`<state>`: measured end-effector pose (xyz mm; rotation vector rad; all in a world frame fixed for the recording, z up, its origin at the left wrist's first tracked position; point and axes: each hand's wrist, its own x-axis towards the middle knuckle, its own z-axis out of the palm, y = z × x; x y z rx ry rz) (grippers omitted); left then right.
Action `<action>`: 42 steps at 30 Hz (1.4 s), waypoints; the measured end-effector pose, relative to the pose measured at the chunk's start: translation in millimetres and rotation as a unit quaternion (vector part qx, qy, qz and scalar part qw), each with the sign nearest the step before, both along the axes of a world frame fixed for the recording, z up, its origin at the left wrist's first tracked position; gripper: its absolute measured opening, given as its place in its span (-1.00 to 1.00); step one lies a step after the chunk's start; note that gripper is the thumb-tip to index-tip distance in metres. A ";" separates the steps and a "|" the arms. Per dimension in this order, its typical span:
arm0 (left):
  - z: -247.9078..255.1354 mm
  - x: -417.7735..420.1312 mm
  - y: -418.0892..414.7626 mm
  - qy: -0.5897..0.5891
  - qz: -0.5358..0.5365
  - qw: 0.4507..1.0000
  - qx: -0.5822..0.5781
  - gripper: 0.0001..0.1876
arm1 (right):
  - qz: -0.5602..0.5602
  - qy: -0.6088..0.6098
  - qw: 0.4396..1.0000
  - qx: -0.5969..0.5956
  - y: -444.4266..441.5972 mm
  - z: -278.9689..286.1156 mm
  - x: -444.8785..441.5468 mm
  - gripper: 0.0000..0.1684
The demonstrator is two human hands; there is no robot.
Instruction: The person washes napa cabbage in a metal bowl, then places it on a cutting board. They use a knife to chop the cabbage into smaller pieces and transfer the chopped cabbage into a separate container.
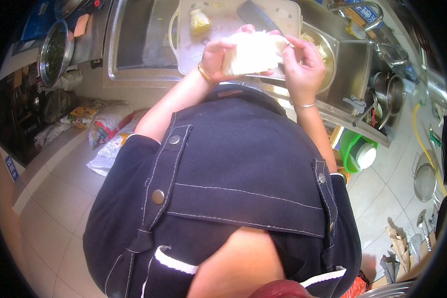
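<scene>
Both my hands hold a pale, overexposed block of food (251, 54) above a white cutting board (186, 56) in the head view. My left hand (218, 56) wraps the block's left side. At its upper right edge, my right hand (305, 63) pinches with thumb and fingers. Exactly what food it is cannot be told. On the board, behind my left hand, lies a yellowish cabbage-like piece (200, 21). A dark flat blade (257, 15), probably a cleaver's, rests beyond the block, its near end hidden. A round metal bowl (329, 56) with pale pieces stands behind my right hand.
The board lies across a steel sink (134, 72). A metal bowl of dark greens (54, 52) is at the left. Faucets (374, 22) stand at the upper right. Below the counter's right end is a green bucket (348, 149); bags (108, 119) lie at the left.
</scene>
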<state>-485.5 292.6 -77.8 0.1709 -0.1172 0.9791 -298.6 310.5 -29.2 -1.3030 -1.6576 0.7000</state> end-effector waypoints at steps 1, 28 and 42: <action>-3.3 -2.7 0.6 -0.007 -0.002 1.000 -0.031 -0.44 | -0.006 -0.047 0.998 0.047 2.0 2.4 0.8 -0.77; -23.0 1.2 15.2 0.221 -0.005 0.955 -0.198 -0.70 | 0.214 -0.172 0.935 0.225 -10.9 -31.0 -28.1 -0.69; -70.9 -36.6 76.2 0.893 0.037 0.358 0.269 -0.40 | 0.107 -0.372 0.914 -0.123 37.2 -143.4 28.0 -0.39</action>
